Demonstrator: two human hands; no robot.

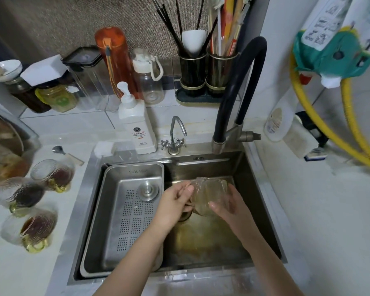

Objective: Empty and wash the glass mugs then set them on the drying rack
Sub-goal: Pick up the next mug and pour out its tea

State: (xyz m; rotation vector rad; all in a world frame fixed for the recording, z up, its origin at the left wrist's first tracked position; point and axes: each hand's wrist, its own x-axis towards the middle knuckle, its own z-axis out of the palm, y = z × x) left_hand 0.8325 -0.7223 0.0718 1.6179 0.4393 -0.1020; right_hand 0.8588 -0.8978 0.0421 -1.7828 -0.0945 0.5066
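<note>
Over the sink's right half, both hands hold one textured glass mug [208, 192], tilted on its side. My left hand [175, 201] grips its left end, and my right hand [226, 205] wraps its right side from below. Brownish liquid lies on the sink floor [203, 240] beneath it. Three more glass mugs with yellow handles stand on the counter at the left, each holding dark liquid: one at the back [53, 174], one in the middle [19, 195], one nearest me [30, 229]. The perforated steel drying rack [126, 212] fills the sink's left half.
A round drain plug [148, 190] rests in the rack. A white soap pump bottle [135, 124], a small tap [175, 135] and a black flexible faucet [237, 92] stand behind the sink. A spoon [66, 153] lies on the counter. Bottles, jars and utensil holders line the back wall.
</note>
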